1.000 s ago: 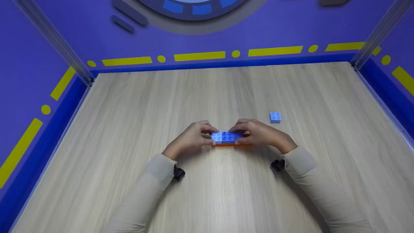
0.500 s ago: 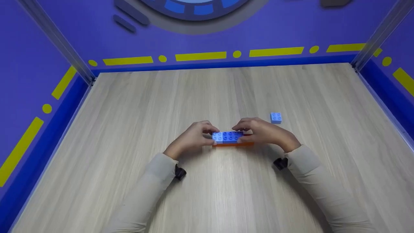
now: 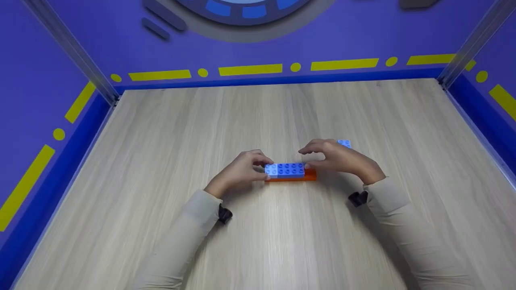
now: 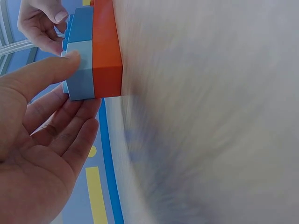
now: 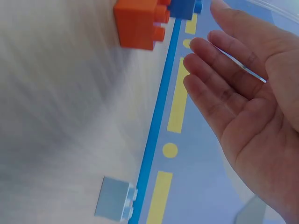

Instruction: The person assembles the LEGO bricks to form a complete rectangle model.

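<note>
My left hand (image 3: 240, 171) pinches a light blue toy building brick (image 3: 271, 171), thumb on its near side and index finger behind. That brick sits on the left end of a long orange brick (image 3: 310, 175), beside a darker blue brick (image 3: 291, 170) on the same base. The orange brick's right end shows bare studs (image 5: 161, 33) in the right wrist view. My right hand (image 3: 340, 158) is just right of the stack, fingers spread and holding nothing. Behind it lies a loose light blue brick (image 3: 344, 142), partly hidden by the hand in the head view.
The bricks rest on a light wooden table (image 3: 201, 129). Purple-blue panels with yellow markings (image 3: 250, 70) stand along its back and sides. A loose light blue brick (image 5: 113, 198) also shows low in the right wrist view.
My right hand has let go of the blue brick and moved right and away from me, now overlapping the loose light blue brick. My left hand has stayed in place.
</note>
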Tool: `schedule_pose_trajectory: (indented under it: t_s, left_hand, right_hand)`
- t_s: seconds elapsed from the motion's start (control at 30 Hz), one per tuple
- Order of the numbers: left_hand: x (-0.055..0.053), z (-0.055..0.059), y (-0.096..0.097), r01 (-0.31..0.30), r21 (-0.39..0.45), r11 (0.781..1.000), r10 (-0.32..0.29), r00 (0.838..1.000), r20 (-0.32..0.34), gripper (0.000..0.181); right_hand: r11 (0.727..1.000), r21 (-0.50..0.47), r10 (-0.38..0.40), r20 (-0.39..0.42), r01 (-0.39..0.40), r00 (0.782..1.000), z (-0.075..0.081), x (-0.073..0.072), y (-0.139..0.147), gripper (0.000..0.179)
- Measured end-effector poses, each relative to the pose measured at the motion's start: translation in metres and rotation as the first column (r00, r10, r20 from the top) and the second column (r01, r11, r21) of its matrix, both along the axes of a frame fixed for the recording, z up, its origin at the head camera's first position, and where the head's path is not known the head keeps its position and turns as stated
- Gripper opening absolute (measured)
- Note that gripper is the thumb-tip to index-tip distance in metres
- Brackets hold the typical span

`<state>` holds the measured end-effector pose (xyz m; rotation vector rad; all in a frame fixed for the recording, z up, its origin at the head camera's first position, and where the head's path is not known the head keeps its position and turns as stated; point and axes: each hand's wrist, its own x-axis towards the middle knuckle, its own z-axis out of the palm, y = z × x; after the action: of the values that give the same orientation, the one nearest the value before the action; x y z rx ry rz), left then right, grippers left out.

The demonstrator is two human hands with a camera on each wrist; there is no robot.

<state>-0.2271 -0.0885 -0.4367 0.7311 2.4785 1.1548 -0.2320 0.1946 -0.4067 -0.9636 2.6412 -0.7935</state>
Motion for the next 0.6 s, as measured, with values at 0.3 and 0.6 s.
schedule_pose_trajectory:
  t_s: [0.3, 0.6]
  left_hand:
    - [0.001, 0.001, 0.001, -0.018, -0.024, 1.0, 0.019, 1.0, 0.02, 0.036]
    - [0.002, 0.003, 0.001, -0.036, -0.039, 0.999, 0.037, 0.999, 0.035, 0.037]
  right_hand:
    - [0.999, 0.015, -0.044, -0.013, 0.045, 0.999, -0.001, -0.006, 0.016, 0.039]
    - [0.991, 0.062, -0.116, -0.043, 0.119, 0.992, -0.001, -0.011, 0.033, 0.042]
